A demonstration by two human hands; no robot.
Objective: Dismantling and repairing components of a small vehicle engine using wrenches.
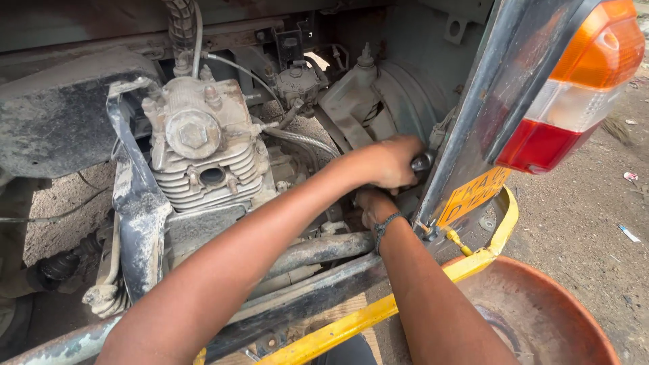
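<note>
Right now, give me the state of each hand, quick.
Left hand: closed around a dark metal tool handle beside the engine.
Right hand: tucked under the left, fingers hidden; cannot tell.

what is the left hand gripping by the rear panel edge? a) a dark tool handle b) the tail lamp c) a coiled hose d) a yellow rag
a: the left hand is closed round a dark tool handle close to the edge of the grey rear panel; the right hand reaches in just below it, and the tail lamp is untouched.
</note>
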